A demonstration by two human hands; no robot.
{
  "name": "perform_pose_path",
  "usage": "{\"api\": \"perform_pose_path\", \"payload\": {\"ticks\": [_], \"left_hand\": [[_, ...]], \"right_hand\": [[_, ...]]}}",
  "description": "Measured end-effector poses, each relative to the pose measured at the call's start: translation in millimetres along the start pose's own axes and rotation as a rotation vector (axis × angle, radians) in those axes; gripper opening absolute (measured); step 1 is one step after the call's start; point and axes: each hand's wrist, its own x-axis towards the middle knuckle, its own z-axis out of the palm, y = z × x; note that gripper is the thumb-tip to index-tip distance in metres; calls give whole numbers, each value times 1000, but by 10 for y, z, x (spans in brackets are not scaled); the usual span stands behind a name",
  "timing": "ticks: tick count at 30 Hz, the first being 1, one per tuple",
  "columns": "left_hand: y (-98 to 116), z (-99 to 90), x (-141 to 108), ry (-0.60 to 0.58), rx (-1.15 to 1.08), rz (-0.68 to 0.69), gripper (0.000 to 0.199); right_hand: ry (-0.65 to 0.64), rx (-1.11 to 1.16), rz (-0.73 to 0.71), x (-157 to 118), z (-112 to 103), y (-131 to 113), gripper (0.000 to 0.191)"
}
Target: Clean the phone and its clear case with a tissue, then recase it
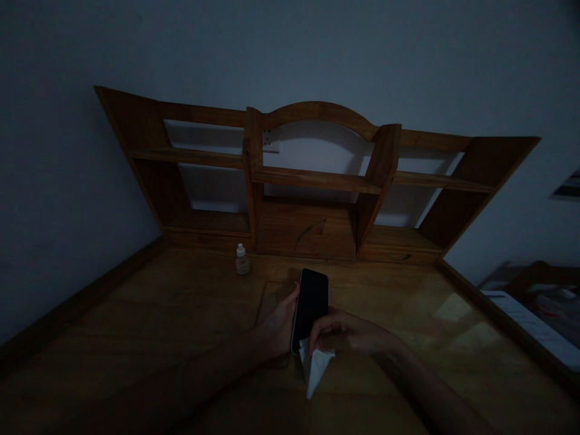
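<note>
My left hand (277, 326) is closed around the left edge of a smartphone (312, 296), which is tilted up with its dark screen facing me. In my right hand (338, 331) a white tissue (316, 367) is pinched between the fingers, its folded corner hanging down. The tissue lies against the lower end of the screen, in front of it. Under my left hand and the phone, a flat rectangular outline (268, 297) shows on the desk; the dim light hides what it is.
A small bottle with a white dropper cap (241, 261) stands on the wooden desk (181, 308) beyond my left hand. Behind it a wooden shelf unit (317, 178) runs along the wall. A white object (534, 326) lies past the desk's right edge.
</note>
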Motion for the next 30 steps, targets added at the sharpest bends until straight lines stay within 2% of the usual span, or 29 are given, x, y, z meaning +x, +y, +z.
{"api": "perform_pose_path", "payload": {"ticks": [4,9,11,15,19,23,27,30], "left_hand": [[-2,-17,20,62,9,2,65],[-16,-110,46,105,10,16,53],[-19,-134,46,89,-7,18,54],[-8,-108,35,77,-36,-17,62],[2,-60,27,-20,-75,11,62],[-1,-67,26,-26,-80,31,60],[-4,-77,30,11,-68,36,56],[-14,-96,46,-4,-71,29,56]], "right_hand": [[114,23,-8,35,8,67,23],[472,-42,-118,81,28,116,24],[563,-114,-165,96,30,100,24],[608,-271,-228,118,15,91,27],[598,-514,-261,133,-25,182,29],[585,-741,-290,139,-49,243,43],[638,-825,-251,144,-49,234,43],[669,-841,-227,144,-48,233,43]]}}
